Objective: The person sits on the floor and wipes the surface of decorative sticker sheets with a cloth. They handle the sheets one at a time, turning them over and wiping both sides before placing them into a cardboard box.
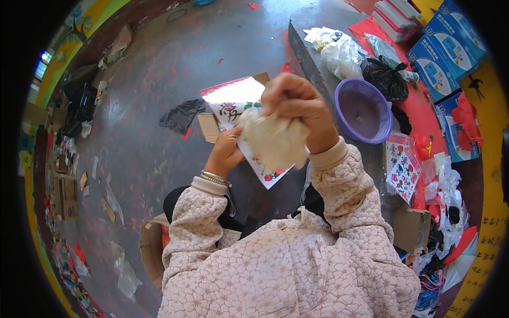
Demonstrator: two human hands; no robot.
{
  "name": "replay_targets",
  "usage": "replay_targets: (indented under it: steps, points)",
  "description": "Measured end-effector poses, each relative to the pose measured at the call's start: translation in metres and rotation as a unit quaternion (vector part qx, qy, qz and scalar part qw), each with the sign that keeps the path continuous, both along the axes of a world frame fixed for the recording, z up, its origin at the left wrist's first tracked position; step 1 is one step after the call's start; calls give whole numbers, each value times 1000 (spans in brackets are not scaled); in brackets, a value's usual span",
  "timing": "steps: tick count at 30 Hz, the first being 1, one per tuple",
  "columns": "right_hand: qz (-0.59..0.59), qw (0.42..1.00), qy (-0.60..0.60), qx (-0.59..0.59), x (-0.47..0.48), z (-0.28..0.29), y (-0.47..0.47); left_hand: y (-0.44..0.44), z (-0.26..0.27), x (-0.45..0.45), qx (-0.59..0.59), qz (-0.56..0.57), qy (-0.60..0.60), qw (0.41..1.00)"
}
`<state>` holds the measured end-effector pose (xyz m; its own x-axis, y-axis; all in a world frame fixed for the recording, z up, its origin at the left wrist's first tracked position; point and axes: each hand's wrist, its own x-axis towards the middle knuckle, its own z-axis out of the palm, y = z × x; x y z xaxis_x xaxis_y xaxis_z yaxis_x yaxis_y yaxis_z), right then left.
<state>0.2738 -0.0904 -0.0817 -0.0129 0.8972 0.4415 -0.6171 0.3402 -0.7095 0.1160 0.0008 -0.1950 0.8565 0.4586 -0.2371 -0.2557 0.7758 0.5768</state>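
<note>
My left hand grips the left edge of a white sticker sheet printed with red roses, green leaves and dark characters. Light glares off the sheet's far part. Raised above it, my right hand holds a crumpled cream cloth, slightly blurred. The cloth hangs between the camera and the sheet and hides much of the print; whether the two touch I cannot tell. Pieces of brown cardboard show beyond the sheet. A black plastic bag lies flat on the floor to the left.
On the right, a purple basin of murky liquid stands near a low dark ledge bearing plastic bags. More flowered sheets, blue boxes and crumpled plastic crowd that side. An open cardboard box sits by my left side.
</note>
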Motion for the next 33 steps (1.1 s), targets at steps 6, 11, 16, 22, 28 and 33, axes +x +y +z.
replay_targets:
  steps: [6, 11, 16, 22, 28, 33]
  points:
    - [-288, 795, -527, -83, 15, -51, 23, -7, 1, -3, -98, -68, -108, 987]
    - [-493, 627, -603, 30, 1, -40, 26, 0, -2, -7, -86, -56, -175, 979]
    - [-452, 686, -569, -40, -36, -51, 21, 5, -10, 0, -105, -11, -142, 984]
    - [-423, 589, -688, 23, -61, -83, 29, 9, 5, -5, -135, 36, -206, 969]
    - [-341, 656, -661, 126, -74, -79, 12, 29, 12, -24, -117, 31, -195, 973]
    - [-218, 781, -579, 84, -70, -86, -12, 42, 27, -33, -74, 141, -170, 973]
